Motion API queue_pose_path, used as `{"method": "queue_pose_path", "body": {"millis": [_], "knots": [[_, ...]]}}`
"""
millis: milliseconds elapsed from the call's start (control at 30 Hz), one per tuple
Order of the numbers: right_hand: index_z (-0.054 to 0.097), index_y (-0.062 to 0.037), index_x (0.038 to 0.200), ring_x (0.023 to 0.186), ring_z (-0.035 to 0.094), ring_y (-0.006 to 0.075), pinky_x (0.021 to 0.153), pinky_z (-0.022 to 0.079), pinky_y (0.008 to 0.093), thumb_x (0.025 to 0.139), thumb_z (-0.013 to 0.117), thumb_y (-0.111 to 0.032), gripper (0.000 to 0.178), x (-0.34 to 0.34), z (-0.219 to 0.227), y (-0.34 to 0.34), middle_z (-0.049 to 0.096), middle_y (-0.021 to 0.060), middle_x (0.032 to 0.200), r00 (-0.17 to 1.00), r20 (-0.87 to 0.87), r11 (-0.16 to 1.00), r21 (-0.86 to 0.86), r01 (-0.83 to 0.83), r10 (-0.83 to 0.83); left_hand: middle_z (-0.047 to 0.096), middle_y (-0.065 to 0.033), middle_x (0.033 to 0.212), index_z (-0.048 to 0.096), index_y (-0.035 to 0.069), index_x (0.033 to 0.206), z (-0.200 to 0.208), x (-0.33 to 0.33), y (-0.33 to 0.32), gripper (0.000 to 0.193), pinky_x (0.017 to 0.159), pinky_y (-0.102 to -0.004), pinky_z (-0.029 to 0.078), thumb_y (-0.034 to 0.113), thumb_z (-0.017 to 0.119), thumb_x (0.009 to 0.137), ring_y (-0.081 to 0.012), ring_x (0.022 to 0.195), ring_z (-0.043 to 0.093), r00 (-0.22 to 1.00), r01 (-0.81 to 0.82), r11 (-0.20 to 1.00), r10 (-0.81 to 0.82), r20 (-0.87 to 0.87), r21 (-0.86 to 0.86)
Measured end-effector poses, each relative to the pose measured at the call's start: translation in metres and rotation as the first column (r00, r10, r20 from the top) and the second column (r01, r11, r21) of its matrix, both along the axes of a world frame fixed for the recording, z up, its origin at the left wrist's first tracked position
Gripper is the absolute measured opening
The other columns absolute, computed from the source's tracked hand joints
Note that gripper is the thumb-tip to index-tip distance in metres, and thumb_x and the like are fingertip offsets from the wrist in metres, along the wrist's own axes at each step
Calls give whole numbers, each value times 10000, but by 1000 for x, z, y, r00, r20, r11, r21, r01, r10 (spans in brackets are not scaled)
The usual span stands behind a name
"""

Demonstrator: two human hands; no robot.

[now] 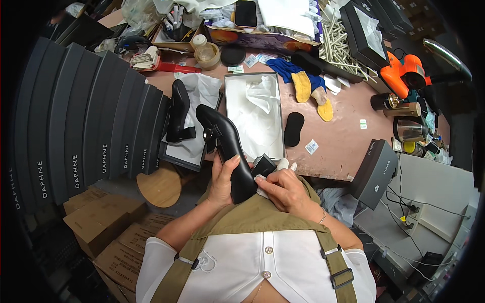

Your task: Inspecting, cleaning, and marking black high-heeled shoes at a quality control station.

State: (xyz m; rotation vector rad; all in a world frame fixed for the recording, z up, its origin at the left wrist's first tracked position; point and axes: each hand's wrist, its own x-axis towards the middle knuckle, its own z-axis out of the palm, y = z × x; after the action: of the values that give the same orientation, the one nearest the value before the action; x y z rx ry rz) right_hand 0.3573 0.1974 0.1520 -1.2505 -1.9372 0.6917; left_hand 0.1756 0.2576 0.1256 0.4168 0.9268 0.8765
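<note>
A black leather shoe (233,146) with a block heel and a round ornament is held on its side in front of my apron. My left hand (221,177) is closed around it near the heel end, toe pointing away. Beside the heel, my right hand (285,191) pinches a small white cloth (261,186) against the shoe; more white cloth shows behind the fingers. A matching black shoe (179,108) lies on white paper in an open box (184,164) to the left. Just beyond my hands is another open box (280,113), lined with white tissue.
Stacked dark shoe boxes (91,121) wall off the left side. On the table (336,146) are a black insole-shaped pad (293,129), yellow pads (301,87) and a blue cloth (283,68). An orange tool (399,73) stands at right; a round wooden stool (159,187) is below left.
</note>
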Motion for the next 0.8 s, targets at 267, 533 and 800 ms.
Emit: {"method": "queue_pose_path", "body": {"millis": [267,533,800], "knots": [[641,-57,1181,818,516,222,708,386,340,771,675,-33,412,3,3,-3,536,65,904,999,8,997,-71,-42,43,537,-78,1002,416,70,1230,4,3,-1,415,734,-305,563,251,586,898,-159,866,620,997,8,1000,-6,-73,23],[608,-44,1238,850,522,204,728,356,331,786,616,-45,452,7,4,-1,538,50,901,993,65,986,-143,-84,94,542,-78,999,403,68,1264,-1,2,-1,447,721,-303,561,244,584,895,-161,857,623,996,14,1000,-12,-85,21],[649,-56,1173,812,525,210,706,358,345,788,622,-55,386,3,6,6,537,50,885,999,37,987,-160,-33,39,538,-78,1003,402,70,1265,-1,1,1,447,726,-305,571,231,585,891,-153,852,626,994,21,999,-16,-110,37]]}}
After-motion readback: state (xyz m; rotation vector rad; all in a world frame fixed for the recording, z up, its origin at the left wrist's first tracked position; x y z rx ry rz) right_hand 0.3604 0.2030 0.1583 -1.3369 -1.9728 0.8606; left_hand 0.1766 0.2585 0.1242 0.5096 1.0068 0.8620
